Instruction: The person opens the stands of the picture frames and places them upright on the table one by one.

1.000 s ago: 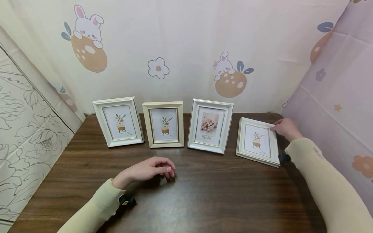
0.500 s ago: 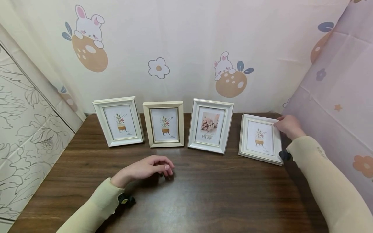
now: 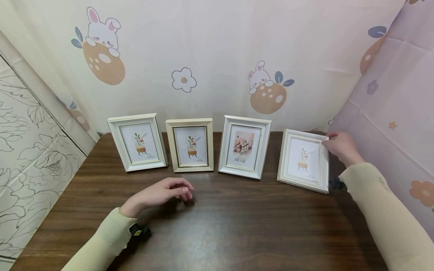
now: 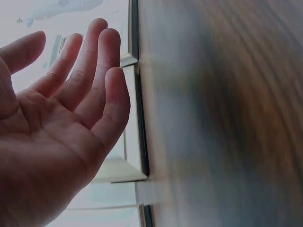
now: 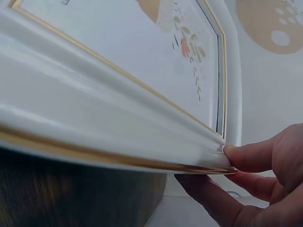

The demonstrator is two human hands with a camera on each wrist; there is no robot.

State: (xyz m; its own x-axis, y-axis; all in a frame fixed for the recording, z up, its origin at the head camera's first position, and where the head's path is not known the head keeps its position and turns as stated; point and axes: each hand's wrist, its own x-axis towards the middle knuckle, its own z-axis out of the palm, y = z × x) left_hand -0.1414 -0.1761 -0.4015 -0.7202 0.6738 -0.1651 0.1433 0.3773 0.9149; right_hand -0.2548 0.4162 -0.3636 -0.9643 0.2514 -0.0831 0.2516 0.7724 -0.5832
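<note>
At the right end of the row, a white picture frame (image 3: 285,158) with thin gold trim leans back, showing a potted-plant print. My right hand (image 3: 342,147) pinches its upper right corner; in the right wrist view the thumb (image 5: 251,153) lies on the front and fingers (image 5: 213,198) reach behind. My left hand (image 3: 161,195) hovers low over the table, fingers loosely bent, holding nothing. The left wrist view has its palm (image 4: 52,137) facing the camera. Behind it stands a cream picture frame (image 3: 170,145) with a similar plant print.
Another white picture frame (image 3: 119,145) stands at the left, and a white picture frame with a rose print (image 3: 222,150) stands right of centre. All are on a dark wooden table (image 3: 237,226). A bunny-patterned curtain (image 3: 217,45) hangs behind and along the right side.
The rightmost picture frame has tilted up and shifted slightly right and back, with my right hand on its corner. My left hand has drifted a little left.
</note>
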